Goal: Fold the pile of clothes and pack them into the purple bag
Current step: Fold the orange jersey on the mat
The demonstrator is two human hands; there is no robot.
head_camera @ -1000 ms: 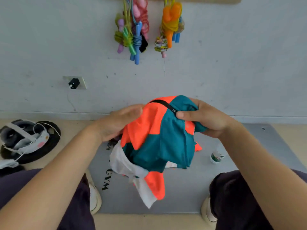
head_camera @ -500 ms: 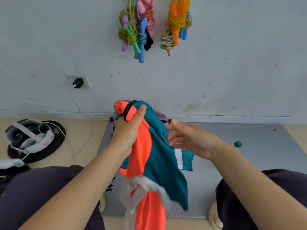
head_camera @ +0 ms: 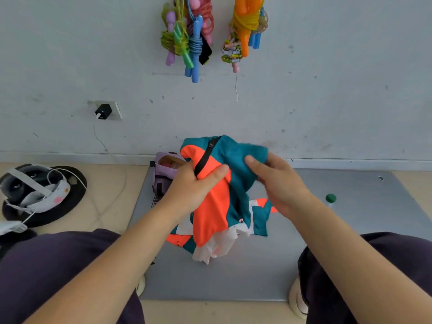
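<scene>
My left hand (head_camera: 196, 188) grips the orange-and-teal fabric garment (head_camera: 224, 183) at its black-trimmed collar; my right hand (head_camera: 275, 183) pinches the teal edge. I spread both grips level, find the seams, then fold. The open purple fabric bag (head_camera: 163, 169) sits at 10 o'clock on the grey mat (head_camera: 350, 230).

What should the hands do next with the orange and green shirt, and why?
Probably spread it out flat on the grey mat. The left hand and right hand both grip the garment in the air, still bunched, so it likely needs flattening before folding for the purple bag.
</scene>
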